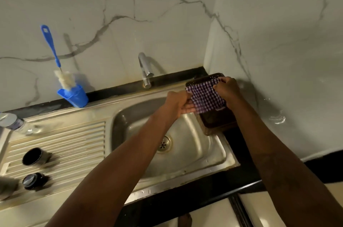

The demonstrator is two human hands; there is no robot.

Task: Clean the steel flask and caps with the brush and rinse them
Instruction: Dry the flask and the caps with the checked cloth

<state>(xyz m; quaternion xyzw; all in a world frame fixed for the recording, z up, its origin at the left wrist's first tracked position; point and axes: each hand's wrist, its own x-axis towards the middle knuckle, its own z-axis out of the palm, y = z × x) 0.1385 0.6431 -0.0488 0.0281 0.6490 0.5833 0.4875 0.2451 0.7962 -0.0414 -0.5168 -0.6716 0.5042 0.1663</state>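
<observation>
- Nearest, on the ribbed drainboard (74,145) left of the sink (187,154), stood a dark second cap (34,180), just beside a blurred grey shape (7,187) that could not be told for certain as the flask.
- Slightly farther along the drainboard sat an open cap (36,156).
- At the sink's right rim, both hands held a checked cloth (206,97) over a dark tray (219,119). The left hand (178,104) pinched its left edge and the right hand (226,87) gripped its far corner.
- Behind the sink's left side, on the counter (46,105), the brush (55,55) stood upright in a blue holder (74,95).
- Behind the sink rose the tap (145,70).
</observation>
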